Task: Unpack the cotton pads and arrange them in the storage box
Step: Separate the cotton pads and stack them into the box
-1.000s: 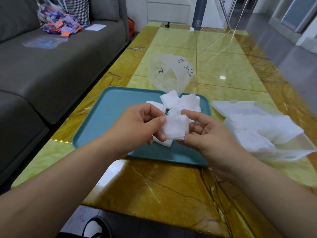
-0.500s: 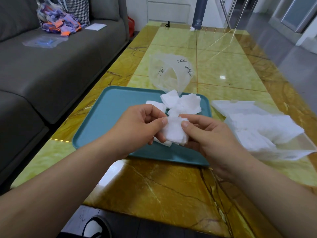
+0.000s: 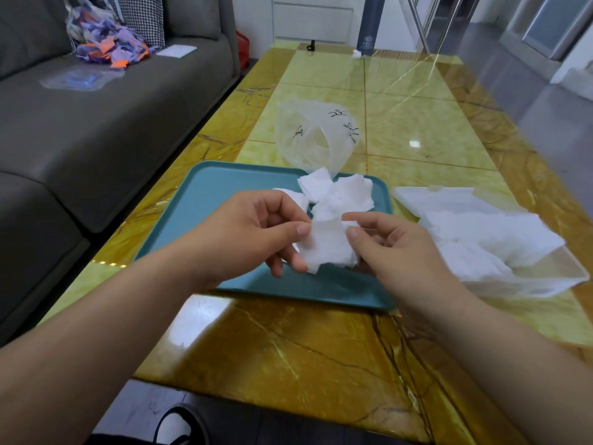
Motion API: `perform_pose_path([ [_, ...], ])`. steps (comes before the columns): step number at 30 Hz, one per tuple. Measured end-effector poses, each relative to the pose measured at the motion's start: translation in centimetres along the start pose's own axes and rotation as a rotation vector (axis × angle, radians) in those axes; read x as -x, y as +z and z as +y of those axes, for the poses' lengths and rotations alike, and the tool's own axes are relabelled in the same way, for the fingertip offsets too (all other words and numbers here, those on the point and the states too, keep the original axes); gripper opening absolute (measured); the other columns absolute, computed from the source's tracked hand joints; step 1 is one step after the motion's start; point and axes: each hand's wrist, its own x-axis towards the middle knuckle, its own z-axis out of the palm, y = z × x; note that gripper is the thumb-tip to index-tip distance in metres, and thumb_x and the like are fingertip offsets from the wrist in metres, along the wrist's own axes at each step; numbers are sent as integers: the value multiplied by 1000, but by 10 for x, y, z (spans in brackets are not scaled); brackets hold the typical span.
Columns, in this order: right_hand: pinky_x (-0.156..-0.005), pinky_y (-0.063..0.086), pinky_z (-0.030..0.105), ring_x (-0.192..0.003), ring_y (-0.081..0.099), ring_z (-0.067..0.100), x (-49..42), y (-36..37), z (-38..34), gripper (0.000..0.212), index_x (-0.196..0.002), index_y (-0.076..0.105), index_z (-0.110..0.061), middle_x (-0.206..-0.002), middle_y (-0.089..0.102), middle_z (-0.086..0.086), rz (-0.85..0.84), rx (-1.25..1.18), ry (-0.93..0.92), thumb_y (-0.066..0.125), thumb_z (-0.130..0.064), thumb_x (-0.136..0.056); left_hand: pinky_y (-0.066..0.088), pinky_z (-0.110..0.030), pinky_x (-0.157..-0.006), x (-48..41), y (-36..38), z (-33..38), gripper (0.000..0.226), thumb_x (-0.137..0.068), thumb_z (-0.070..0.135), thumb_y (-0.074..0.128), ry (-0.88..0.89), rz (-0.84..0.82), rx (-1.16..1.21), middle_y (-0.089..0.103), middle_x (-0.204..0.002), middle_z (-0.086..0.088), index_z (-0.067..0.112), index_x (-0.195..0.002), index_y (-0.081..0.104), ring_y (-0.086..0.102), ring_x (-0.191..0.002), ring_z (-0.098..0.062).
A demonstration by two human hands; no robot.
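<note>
Two hands (image 3: 253, 232) (image 3: 394, 252) around soft square cotton pads (image 3: 327, 245)

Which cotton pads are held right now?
The small stack pinched between left hand and right hand; loose pile lies on tray, rest fill clear box.

right hand (image 3: 401, 255) looser now on the cotton pads (image 3: 327, 247)

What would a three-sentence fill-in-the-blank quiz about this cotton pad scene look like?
1. The left hand and right hand together pinch a pad stack above the teal ____.
2. The clear storage box, already holding pads, sits to the ____ of the tray.
3. Loose pads lie on the tray, not yet in the storage ____.

Missing words: tray; right; box.
</note>
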Motion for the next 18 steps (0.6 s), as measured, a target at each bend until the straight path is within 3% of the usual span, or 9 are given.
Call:
perform_pose_path([
  [3, -89, 63, 46, -94, 76, 19, 4, 2, -4, 20, -111, 77, -25, -95, 80, 2, -61, 31, -25, 66, -14, -99, 63, -31, -62, -3, 7, -3, 8, -99, 1, 63, 3, -13, 3, 74, -83, -26, -6, -103, 64, 77, -73, -27],
  [8, -90, 62, 47, -94, 77, 21, 9, 2, -7, 23, -115, 77, -23, -96, 81, 2, -113, 49, -58, 65, -11, -100, 64, -31, -69, -6, 9, -7, 8, -95, 3, 69, 9, 18, -1, 77, -83, -21, -3, -100, 69, 78, -79, -29],
  [13, -92, 62, 47, -98, 77, 23, 9, -2, -9, 22, -115, 77, -20, -100, 81, 4, -168, -26, -40, 74, -17, -93, 62, -31, -62, -7, 15, -10, 14, -89, 8, 78, 19, 92, -26, 77, -77, -18, -3, -94, 69, 76, -70, -25],
  [16, -87, 62, 37, -93, 77, 18, 13, -4, -8, 41, -115, 76, -21, -98, 80, 0, -214, -9, -58, 91, -27, -77, 57, -27, -54, -8, 22, -12, 15, -90, 12, 78, 40, 146, -95, 76, -75, -13, 2, -93, 68, 75, -66, -19],
  [18, -87, 61, 35, -94, 76, 15, 14, -6, -5, 38, -112, 74, -23, -100, 80, -1, -185, 111, -98, 89, -17, -78, 51, -20, -54, -9, 26, -14, 22, -85, 19, 84, 65, 190, -177, 75, -80, -7, 10, -97, 68, 68, -60, -10],
])
